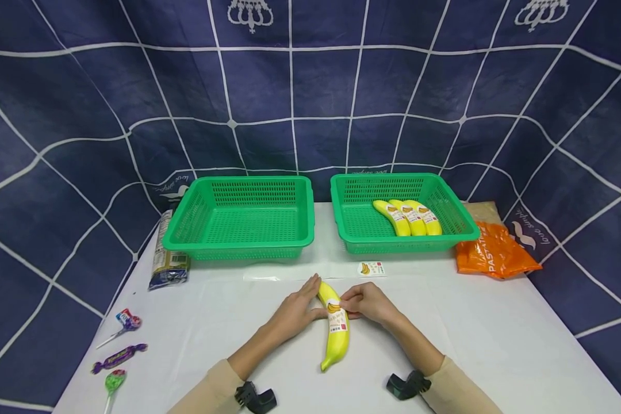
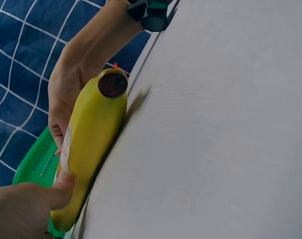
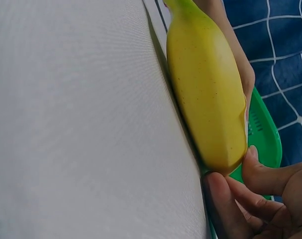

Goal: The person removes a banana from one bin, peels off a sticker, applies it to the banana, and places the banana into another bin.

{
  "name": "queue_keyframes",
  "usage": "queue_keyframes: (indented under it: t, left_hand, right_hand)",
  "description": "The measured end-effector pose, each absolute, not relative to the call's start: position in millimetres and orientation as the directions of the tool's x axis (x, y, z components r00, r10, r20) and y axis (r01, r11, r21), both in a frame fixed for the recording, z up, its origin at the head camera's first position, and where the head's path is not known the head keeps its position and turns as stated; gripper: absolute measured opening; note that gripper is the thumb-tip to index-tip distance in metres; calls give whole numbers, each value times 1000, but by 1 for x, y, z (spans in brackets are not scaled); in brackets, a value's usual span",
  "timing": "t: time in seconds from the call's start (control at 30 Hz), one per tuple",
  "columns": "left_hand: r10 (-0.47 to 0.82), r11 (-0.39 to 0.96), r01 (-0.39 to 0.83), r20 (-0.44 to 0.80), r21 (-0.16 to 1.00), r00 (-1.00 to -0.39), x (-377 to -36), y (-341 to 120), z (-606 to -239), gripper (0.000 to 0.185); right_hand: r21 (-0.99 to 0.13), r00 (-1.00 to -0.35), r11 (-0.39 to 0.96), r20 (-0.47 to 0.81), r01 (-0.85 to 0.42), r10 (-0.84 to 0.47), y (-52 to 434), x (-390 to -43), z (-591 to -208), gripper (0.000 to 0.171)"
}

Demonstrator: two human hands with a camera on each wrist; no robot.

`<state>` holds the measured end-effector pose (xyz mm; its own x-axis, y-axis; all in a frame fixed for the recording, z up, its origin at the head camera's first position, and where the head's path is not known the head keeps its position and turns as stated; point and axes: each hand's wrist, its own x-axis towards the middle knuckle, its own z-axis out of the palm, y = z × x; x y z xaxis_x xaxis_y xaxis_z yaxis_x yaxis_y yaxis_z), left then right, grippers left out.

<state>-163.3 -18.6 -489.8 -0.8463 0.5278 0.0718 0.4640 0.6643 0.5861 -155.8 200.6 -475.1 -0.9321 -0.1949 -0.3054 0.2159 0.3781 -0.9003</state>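
Observation:
A yellow banana (image 1: 335,345) lies lengthwise on the white table, its dark-tipped end toward me. A white label (image 1: 337,319) with a banana picture and red square lies along its upper face. My left hand (image 1: 296,310) holds the banana near its far end, fingers along the far left and thumb against the side. From the right, my right hand (image 1: 371,302) has curled fingers at the label's edge. In the right wrist view its thumb (image 3: 252,155) touches the label's edge and a fingertip (image 3: 219,184) meets the banana's side.
A backing strip (image 1: 300,271) bearing another label (image 1: 371,268) lies beyond the banana. Behind stand a green basket (image 1: 238,253) and another basket (image 1: 403,246) with three labelled bananas (image 1: 413,221). Packets (image 1: 169,267) (image 1: 489,250) flank them; lollipops (image 1: 129,322) (image 1: 115,380) and a purple-wrapped candy (image 1: 119,359) lie left.

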Motion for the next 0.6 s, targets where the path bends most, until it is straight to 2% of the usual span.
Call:
queue_keyframes:
  t: [0.17,0.4,0.6]
  left_hand:
    - [562,654,449,7,608,-827,-154,-30,-489,84]
    - [608,664,466,-59,585,-792,-144,-31,-492,113]
    - [606,677,473,-61,564,-793,-141,-31,-494,115]
  right_hand:
    - [-894,-933,391,-309,218,-185,200,-156,-473,20]
    - [-893,-934,397,-305,213,-186,199,-157,-473,23]
    - [-893,-931,407,-298,194,-209,199,-154,-474,24]
